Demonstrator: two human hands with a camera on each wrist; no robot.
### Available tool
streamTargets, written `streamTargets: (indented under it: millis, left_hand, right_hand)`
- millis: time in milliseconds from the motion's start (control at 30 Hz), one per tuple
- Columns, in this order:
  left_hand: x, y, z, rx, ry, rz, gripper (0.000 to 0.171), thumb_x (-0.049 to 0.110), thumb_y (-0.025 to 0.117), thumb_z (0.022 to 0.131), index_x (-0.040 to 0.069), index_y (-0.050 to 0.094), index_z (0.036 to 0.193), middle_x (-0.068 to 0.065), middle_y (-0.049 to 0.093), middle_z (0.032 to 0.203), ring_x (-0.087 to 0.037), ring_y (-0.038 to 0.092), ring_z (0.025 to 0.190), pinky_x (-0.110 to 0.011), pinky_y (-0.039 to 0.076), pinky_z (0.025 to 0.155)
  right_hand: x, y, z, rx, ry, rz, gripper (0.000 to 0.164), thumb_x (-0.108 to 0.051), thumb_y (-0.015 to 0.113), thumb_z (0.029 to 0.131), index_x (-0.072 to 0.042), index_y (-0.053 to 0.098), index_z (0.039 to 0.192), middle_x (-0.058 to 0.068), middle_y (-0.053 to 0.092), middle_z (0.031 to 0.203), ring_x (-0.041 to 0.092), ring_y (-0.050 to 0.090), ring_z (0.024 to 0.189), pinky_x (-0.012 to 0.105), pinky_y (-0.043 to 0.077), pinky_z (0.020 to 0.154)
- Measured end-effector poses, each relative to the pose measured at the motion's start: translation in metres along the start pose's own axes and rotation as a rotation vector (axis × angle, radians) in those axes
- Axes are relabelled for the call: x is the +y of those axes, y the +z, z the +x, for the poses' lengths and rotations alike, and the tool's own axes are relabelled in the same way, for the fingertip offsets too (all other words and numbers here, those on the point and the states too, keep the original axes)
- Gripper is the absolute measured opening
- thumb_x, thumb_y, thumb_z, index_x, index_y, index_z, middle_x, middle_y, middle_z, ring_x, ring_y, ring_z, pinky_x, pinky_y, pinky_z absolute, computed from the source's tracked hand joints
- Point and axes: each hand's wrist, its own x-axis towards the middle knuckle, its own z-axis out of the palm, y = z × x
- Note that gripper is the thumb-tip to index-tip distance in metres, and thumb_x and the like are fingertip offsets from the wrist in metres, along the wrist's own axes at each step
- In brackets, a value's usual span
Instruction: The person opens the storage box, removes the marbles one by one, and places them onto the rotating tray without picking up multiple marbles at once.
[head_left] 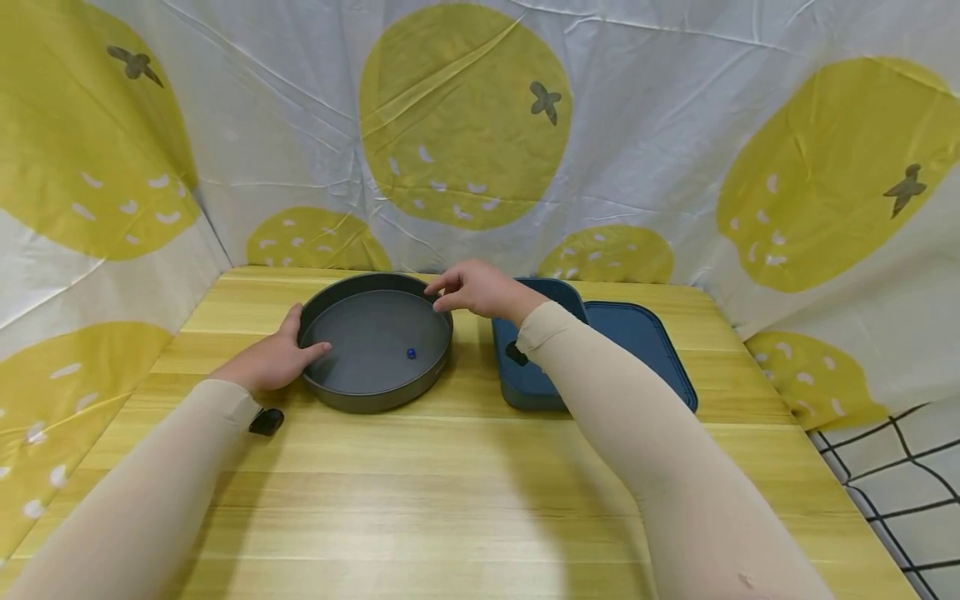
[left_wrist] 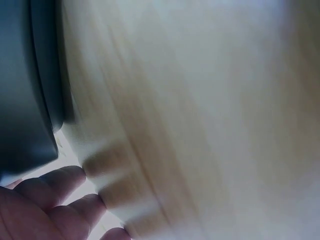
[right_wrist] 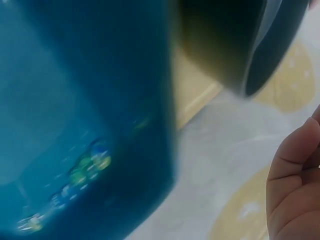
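A dark pan point(left_wrist: 22, 90), cut off by the frame, fills the upper left. Below it, in the lower left corner, the left hand point(left_wrist: 52, 215) shows 3 fingertips pointing right, a bright white patch between them. Pale wood-grained counter point(left_wrist: 210, 120) (rather blurred) takes up the rest, with soft shadows point(left_wrist: 112, 160) just beside the fingertips.
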Motion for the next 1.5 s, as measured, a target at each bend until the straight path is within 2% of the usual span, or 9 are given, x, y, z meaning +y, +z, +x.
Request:
streamTargets:
  millis: [67, 200, 367, 467, 633, 867, 1033, 1233, 1500]
  left_hand:
    - [-0.001, 0.000, 0.000, -0.001, -0.001, -0.003, 0.109, 0.066, 0.042, 0.106, 0.002, -0.025, 0.163, -0.042, 0.012, 0.167, -0.063, 0.031, 0.147, -0.072, 0.030, 0.119]
    - [-0.001, 0.000, 0.000, -0.002, -0.006, -0.006, 0.110, 0.067, 0.042, 0.106, 0.003, -0.026, 0.163, -0.042, 0.012, 0.167, -0.064, 0.030, 0.148, -0.072, 0.029, 0.119]
    - [-0.001, -0.002, 0.000, -0.001, -0.007, -0.008, 0.109, 0.065, 0.043, 0.107, 0.002, -0.025, 0.163, -0.042, 0.010, 0.167, -0.064, 0.028, 0.148, -0.073, 0.028, 0.120]
    - [0.000, -0.002, 0.001, -0.004, -0.005, -0.011, 0.108, 0.064, 0.043, 0.107, 0.001, -0.025, 0.163, -0.042, 0.009, 0.167, -0.064, 0.027, 0.149, -0.073, 0.027, 0.120]
    - [-0.001, -0.001, 0.002, -0.004, -0.005, -0.012, 0.108, 0.064, 0.043, 0.107, 0.002, -0.027, 0.162, -0.042, 0.008, 0.168, -0.064, 0.026, 0.149, -0.072, 0.026, 0.121]
    - [-0.001, 0.002, 0.002, -0.004, -0.005, -0.012, 0.108, 0.065, 0.042, 0.107, 0.003, -0.027, 0.162, -0.042, 0.008, 0.168, -0.064, 0.027, 0.149, -0.073, 0.027, 0.121]
    - [-0.001, 0.002, 0.001, -0.004, -0.007, -0.014, 0.108, 0.065, 0.043, 0.107, 0.003, -0.026, 0.163, -0.042, 0.008, 0.168, -0.064, 0.028, 0.148, -0.073, 0.028, 0.120]
    - [-0.001, 0.002, 0.001, 0.002, 0.002, -0.013, 0.107, 0.063, 0.044, 0.107, 0.002, -0.024, 0.163, -0.042, 0.009, 0.168, -0.064, 0.029, 0.148, -0.072, 0.028, 0.120]
    - [0.000, 0.002, 0.001, -0.001, -0.007, -0.004, 0.107, 0.064, 0.043, 0.107, 0.002, -0.024, 0.163, -0.041, 0.009, 0.168, -0.063, 0.029, 0.149, -0.072, 0.029, 0.120]
  right_hand:
    - [0.010, -0.006, -0.005, 0.028, 0.031, 0.029, 0.037, -0.027, 0.071, 0.103, -0.017, 0.071, 0.139, 0.007, 0.068, 0.143, 0.023, 0.064, 0.126, 0.041, 0.054, 0.103]
    - [0.038, -0.018, -0.014, 0.086, 0.099, 0.059, 0.039, -0.028, 0.069, 0.104, -0.016, 0.069, 0.141, 0.009, 0.066, 0.145, 0.028, 0.063, 0.131, 0.046, 0.053, 0.107]
    - [0.076, -0.027, -0.021, 0.146, 0.182, 0.003, 0.037, -0.027, 0.070, 0.104, -0.015, 0.071, 0.139, 0.009, 0.063, 0.150, 0.031, 0.061, 0.135, 0.049, 0.053, 0.110]
    - [0.092, -0.028, -0.025, 0.145, 0.237, -0.048, 0.036, -0.025, 0.070, 0.103, -0.014, 0.072, 0.138, 0.011, 0.063, 0.150, 0.032, 0.062, 0.133, 0.050, 0.053, 0.108]
    - [0.109, -0.025, -0.027, 0.086, 0.285, -0.131, 0.035, -0.023, 0.070, 0.103, -0.012, 0.073, 0.135, 0.012, 0.067, 0.144, 0.034, 0.063, 0.131, 0.050, 0.053, 0.109]
    - [0.123, -0.019, -0.029, 0.008, 0.299, -0.222, 0.034, -0.021, 0.069, 0.103, -0.009, 0.073, 0.134, 0.014, 0.068, 0.143, 0.034, 0.065, 0.129, 0.047, 0.055, 0.106]
    - [0.127, -0.016, -0.030, -0.021, 0.293, -0.241, 0.034, -0.019, 0.070, 0.102, -0.007, 0.073, 0.134, 0.016, 0.069, 0.141, 0.034, 0.062, 0.134, 0.047, 0.052, 0.111]
    - [0.128, -0.012, -0.029, -0.034, 0.297, -0.245, 0.038, -0.019, 0.071, 0.102, -0.007, 0.071, 0.138, 0.018, 0.063, 0.148, 0.037, 0.053, 0.144, 0.048, 0.047, 0.117]
    - [0.126, -0.009, -0.023, -0.044, 0.275, -0.246, 0.043, -0.021, 0.071, 0.102, -0.010, 0.067, 0.143, 0.016, 0.059, 0.153, 0.037, 0.047, 0.149, 0.050, 0.042, 0.122]
